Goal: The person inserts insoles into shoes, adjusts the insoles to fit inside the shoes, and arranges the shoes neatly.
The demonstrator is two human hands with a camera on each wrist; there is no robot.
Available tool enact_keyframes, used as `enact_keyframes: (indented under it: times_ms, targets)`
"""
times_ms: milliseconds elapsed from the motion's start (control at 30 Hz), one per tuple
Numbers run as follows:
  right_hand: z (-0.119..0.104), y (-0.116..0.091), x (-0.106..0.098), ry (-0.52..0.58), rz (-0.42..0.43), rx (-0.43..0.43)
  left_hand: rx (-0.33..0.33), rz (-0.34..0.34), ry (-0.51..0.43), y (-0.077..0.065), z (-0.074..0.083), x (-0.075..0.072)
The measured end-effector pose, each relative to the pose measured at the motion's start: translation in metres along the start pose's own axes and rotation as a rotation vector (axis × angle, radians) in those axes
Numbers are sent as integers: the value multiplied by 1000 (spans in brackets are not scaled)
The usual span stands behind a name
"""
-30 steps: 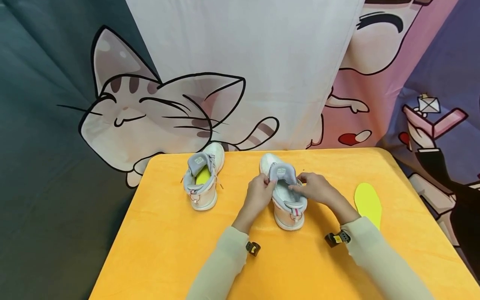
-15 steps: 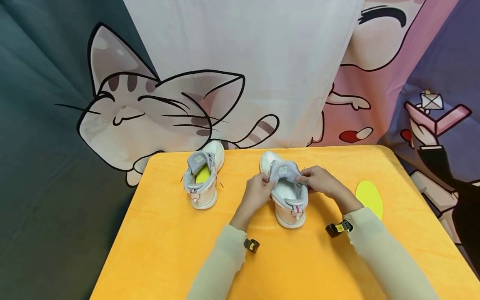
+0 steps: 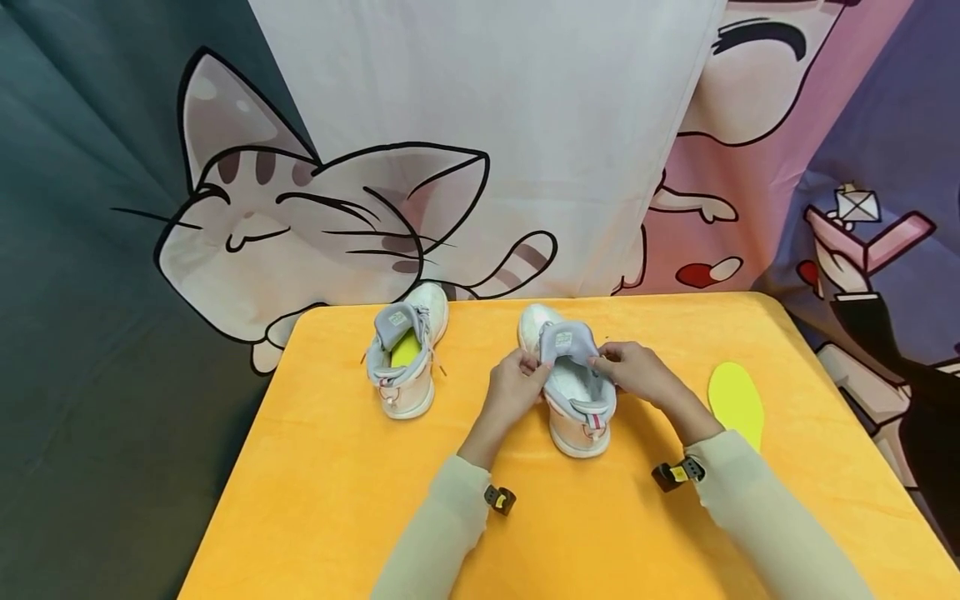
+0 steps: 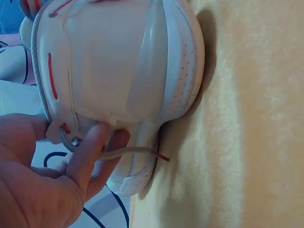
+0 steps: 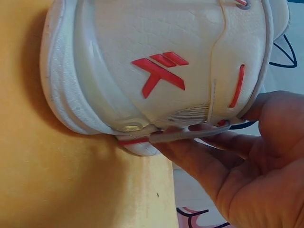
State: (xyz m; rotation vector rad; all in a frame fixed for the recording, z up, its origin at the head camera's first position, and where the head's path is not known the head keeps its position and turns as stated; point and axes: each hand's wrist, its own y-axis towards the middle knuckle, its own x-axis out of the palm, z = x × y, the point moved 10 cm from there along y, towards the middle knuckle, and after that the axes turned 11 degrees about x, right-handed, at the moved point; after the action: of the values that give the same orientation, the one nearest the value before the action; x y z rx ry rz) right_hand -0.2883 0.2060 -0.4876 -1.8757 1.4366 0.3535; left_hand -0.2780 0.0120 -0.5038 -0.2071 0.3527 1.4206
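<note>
A white sneaker (image 3: 581, 437) with a pale pink heel stands on the table, heel toward me, its grey tongue (image 3: 566, 340) pulled up and its collar spread. My left hand (image 3: 514, 388) pinches the left eyelet edge, thumb on the inner side and fingers outside. On the opposite edge, my right hand (image 3: 637, 371) does the same. The left wrist view has a loose grey lace (image 4: 126, 151) with a red tip crossing the fingers. Another lace end (image 5: 190, 135) lies along the fingers in the right wrist view, below a red logo (image 5: 159, 73).
A matching sneaker (image 3: 408, 393) stands to the left, a yellow-green insole (image 3: 406, 351) inside it. Another yellow-green insole (image 3: 735, 400) lies flat on the yellow table (image 3: 337, 500) beyond my right wrist. Behind the table's far edge hangs a cartoon-printed curtain (image 3: 510, 100).
My right hand has shifted from fingers reaching into the shoe opening to holding its right eyelet edge. My left hand has kept its hold, and the shoe has barely moved.
</note>
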Motion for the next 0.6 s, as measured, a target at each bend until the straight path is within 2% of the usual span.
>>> enact_keyframes:
  times_ms: [233,467,600]
  targets:
    - [4,-6,6,5,-25,-31,82,-2,109,-5,9,-3]
    - [10,-18,9,76,-62,-69,88,-24,106,-13,11,-9]
    - [15,-26,3,96,-29,-93,124,-60,153,-16,15,-13]
